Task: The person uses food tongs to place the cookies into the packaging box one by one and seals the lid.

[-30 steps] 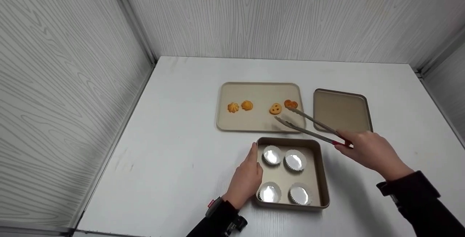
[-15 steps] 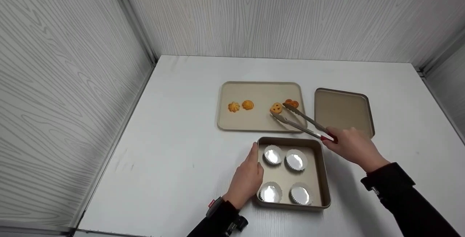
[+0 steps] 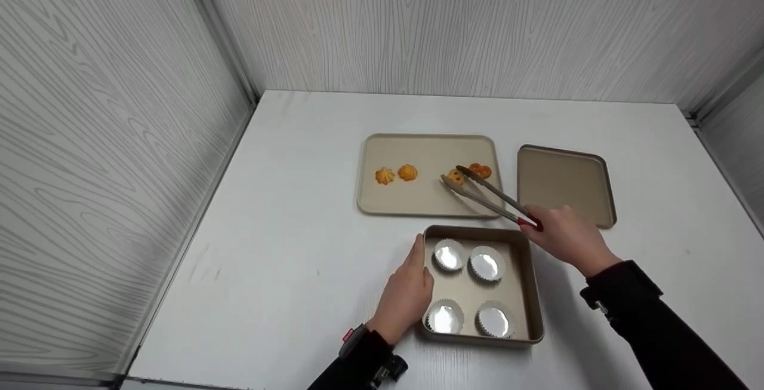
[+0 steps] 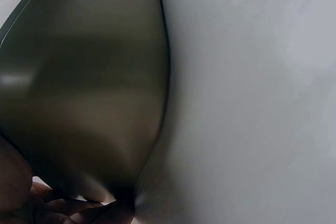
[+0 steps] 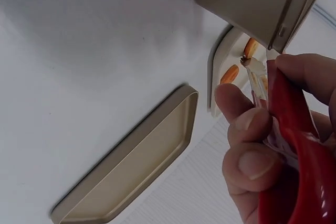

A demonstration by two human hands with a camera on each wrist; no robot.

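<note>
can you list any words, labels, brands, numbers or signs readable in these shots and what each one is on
No text can be read in any view.
Red tag on the left wrist strap: pale marks, too small to read.
Tongs, box, large tray, small tray, cups: no readable lettering.

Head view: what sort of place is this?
Likely a staged booth rather than a home kitchen: wood-grain panels stand behind and beside a white table, with cookies on a baking tray.
</note>
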